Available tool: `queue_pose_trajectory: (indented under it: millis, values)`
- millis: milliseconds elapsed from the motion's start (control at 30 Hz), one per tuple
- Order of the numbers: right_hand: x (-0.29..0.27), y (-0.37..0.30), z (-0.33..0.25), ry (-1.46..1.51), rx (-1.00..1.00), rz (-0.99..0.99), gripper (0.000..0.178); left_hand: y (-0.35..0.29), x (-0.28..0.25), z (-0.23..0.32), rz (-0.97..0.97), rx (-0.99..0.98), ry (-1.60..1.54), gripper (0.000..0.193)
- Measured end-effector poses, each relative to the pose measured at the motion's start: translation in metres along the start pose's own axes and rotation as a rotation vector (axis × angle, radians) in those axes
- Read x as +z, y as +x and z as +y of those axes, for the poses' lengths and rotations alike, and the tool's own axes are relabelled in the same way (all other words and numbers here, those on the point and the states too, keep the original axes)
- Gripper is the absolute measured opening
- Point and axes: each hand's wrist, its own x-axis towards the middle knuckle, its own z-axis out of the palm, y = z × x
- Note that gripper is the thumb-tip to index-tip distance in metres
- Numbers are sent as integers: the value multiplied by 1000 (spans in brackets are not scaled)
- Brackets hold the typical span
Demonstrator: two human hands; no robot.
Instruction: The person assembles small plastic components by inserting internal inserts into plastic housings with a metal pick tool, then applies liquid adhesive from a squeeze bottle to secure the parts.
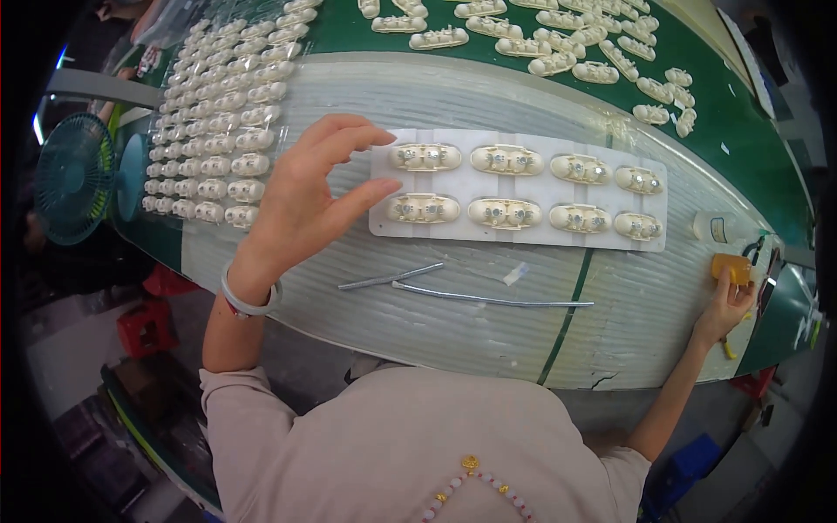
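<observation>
A long white tray (520, 239) lies across the table in front of me, holding two rows of oval cream plastic parts with shiny silver spots on top. At its left end my left hand (305, 187) is open, thumb and index finger spread apart. Those fingertips are by the tray's edge beside the leftmost cream parts (425, 157); whether they touch it I cannot tell. Far to the right, my right hand (725, 309) is closed on a small amber container (731, 268). A clear jar (715, 228) stands just beyond it.
Two silvery rods (493, 301) and a small clear scrap (516, 274) lie nearer me. Many cream parts stand in rows on a plastic sheet (222, 144) at the left; loose ones (595, 72) are scattered at the back. A teal fan (76, 179) and red stool (146, 327) are at the left.
</observation>
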Motion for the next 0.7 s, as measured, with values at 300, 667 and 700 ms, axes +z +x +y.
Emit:
queue_pose_trajectory:
  millis: [300, 667, 700]
  values:
    - [19, -48, -76, -290, -211, 111, 58, 35, 2, -23, -203, 207, 177, 30]
    - [196, -50, -229, -84, -891, -1113, 39, 42, 29, -29, -289, 315, 192, 22]
    - [204, -48, -228, -170, -881, -1268, 36, 44, 30, -27, -304, 316, 209, 22]
